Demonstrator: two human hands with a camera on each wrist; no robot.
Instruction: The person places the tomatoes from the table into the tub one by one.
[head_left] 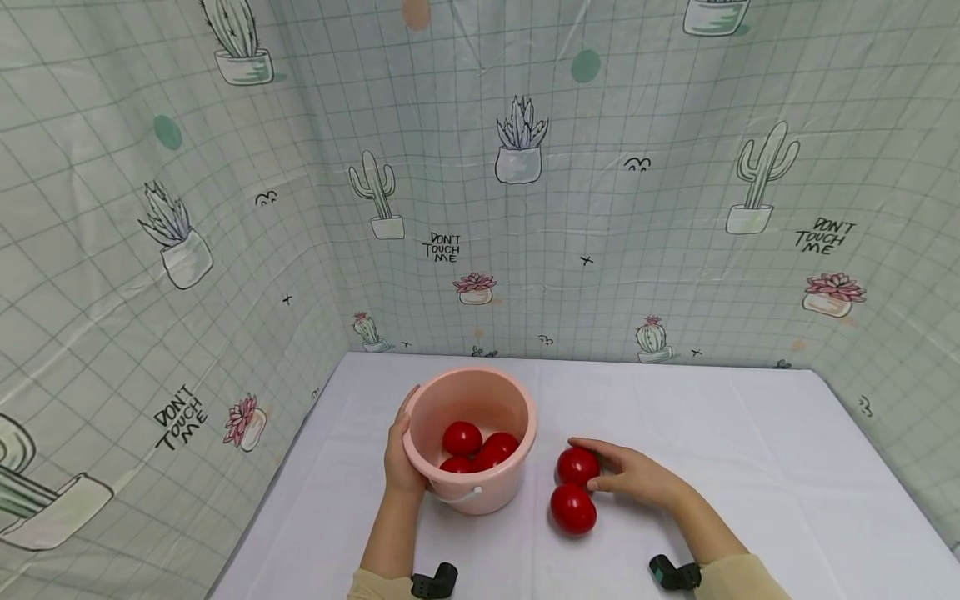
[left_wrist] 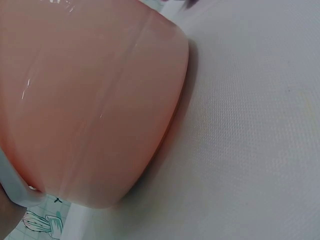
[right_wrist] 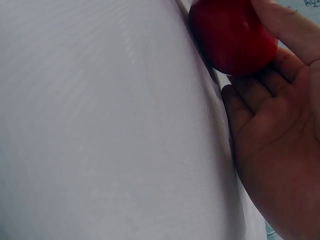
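Observation:
A pink bucket (head_left: 491, 493) stands on the table, with several glossy red, tomato-like fruits (head_left: 462, 438) inside. My left hand (head_left: 403, 454) holds the bucket by its left side, fingers curved along the outer wall. In the left wrist view the bucket's wall (left_wrist: 100, 100) fills much of the picture. To the right of the bucket, my right hand (head_left: 637, 475) grips a red fruit (head_left: 576, 467) between thumb and fingers; the right wrist view shows this fruit (right_wrist: 235, 37) low beside the white cloth. Another red fruit (head_left: 573, 510) lies just nearer to me, seemingly touching it.
A white cloth (head_left: 712, 433) covers the table. Behind and to the left hangs a grid-patterned curtain (head_left: 585, 200) with cactus drawings. The bucket's pale handle (head_left: 459, 497) hangs down at its front. A small black device (head_left: 673, 573) sits at each wrist.

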